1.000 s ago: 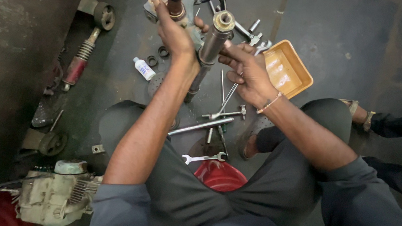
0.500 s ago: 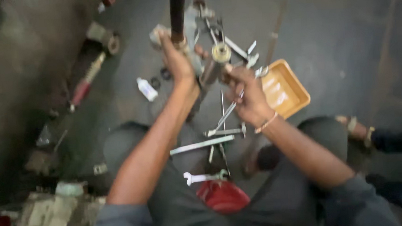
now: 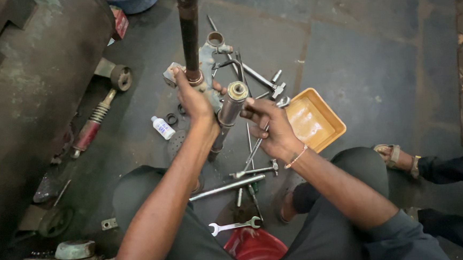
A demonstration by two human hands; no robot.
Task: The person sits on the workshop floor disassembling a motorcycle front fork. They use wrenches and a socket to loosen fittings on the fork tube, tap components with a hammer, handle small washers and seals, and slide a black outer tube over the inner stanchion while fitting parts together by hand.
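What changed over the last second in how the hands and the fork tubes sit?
The dark tube in the left hand now stands taller, reaching the top edge of the view. The right hand keeps its grip beside the steel tube, shifted little. Orange tray, white bottle, spanners and red bowl stayed put.

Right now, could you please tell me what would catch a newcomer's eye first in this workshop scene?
At centre, the left hand grips a dark upright steel tube on a fork yoke, while the right hand steadies a shiny fork leg beside it. To the right lies an empty orange tray on the floor, and spanners and rods are scattered between the knees. A red-bodied shock absorber lies at left.
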